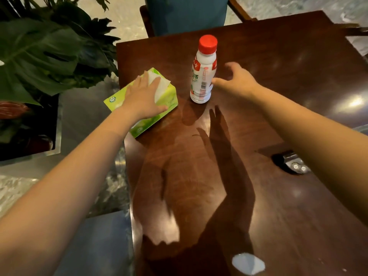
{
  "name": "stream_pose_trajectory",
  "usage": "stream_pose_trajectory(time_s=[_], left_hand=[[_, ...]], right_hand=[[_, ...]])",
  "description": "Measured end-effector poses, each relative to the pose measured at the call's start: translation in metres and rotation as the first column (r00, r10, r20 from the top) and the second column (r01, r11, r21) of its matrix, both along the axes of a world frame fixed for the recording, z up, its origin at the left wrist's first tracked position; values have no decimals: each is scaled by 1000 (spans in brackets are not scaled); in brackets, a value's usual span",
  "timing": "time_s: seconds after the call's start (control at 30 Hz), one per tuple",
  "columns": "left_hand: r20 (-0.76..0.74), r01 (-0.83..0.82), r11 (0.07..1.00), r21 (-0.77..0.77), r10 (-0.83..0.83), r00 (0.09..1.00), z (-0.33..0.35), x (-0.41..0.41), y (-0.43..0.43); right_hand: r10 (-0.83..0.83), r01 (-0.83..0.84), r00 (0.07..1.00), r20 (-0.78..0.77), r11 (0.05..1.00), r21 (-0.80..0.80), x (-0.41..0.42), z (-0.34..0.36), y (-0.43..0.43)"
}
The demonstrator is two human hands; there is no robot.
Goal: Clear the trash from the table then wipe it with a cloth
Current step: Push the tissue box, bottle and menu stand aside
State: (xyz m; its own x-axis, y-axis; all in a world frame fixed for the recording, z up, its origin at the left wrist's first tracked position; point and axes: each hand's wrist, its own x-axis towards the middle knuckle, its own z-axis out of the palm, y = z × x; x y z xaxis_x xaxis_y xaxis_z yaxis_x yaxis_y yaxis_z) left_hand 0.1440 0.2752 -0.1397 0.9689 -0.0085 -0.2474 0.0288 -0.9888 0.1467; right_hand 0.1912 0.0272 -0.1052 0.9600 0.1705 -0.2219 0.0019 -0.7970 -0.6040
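A white plastic bottle [203, 72] with a red cap stands upright on the dark wooden table [268, 196]. My right hand [236, 80] hovers just right of it, fingers spread, thumb close to its side, holding nothing. A green tissue pack [169, 96] lies at the table's left edge, with a white tissue [161, 84] sticking out of its top. My left hand [142, 100] lies flat on the pack, fingers over the tissue.
A large-leaved plant [49, 56] in a planter stands left of the table. A blue chair [185, 14] is at the far side. A dark cutout with metal fittings [290, 163] sits in the tabletop at right. A pale light spot [248, 263] shows near the front edge.
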Motion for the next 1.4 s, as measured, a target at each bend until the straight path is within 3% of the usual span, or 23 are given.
stream_pose_trajectory(time_s=[0.17, 0.3, 0.47, 0.6, 0.67, 0.83, 0.97, 1.27, 1.4], left_hand=[[-65, 104, 992, 75, -99, 993, 13, -23, -53], [-92, 210, 977, -35, -212, 973, 26, -42, -113], [-67, 275, 889, -367, -320, 945, 41, -58, -204], [-78, 171, 692, -702, -314, 946, 52, -71, -274], [-10, 197, 675, -711, -290, 957, 50, -75, -297], [170, 169, 745, -645, -75, 983, 41, -82, -325], [254, 142, 782, -607, 22, 967, 36, -84, -332], [265, 111, 780, -616, 72, 962, 64, -68, -306], [227, 43, 723, -689, 159, 961, 80, -53, -277]], right_hand=[[187, -191, 981, -43, 965, -178, -31, 37, -53], [361, -424, 901, -241, 852, -308, -56, 76, -109], [318, -441, 894, -315, 751, -492, -77, 108, -178], [314, -409, 906, -283, 822, -397, -90, 114, -213], [340, -404, 912, -231, 845, -352, -92, 111, -225], [374, -383, 922, -104, 833, -399, -91, 89, -251], [383, -352, 923, 35, 877, -326, -91, 78, -260], [439, -392, 876, 198, 889, -237, -69, 87, -244], [490, -431, 840, 236, 864, -260, -46, 98, -212]])
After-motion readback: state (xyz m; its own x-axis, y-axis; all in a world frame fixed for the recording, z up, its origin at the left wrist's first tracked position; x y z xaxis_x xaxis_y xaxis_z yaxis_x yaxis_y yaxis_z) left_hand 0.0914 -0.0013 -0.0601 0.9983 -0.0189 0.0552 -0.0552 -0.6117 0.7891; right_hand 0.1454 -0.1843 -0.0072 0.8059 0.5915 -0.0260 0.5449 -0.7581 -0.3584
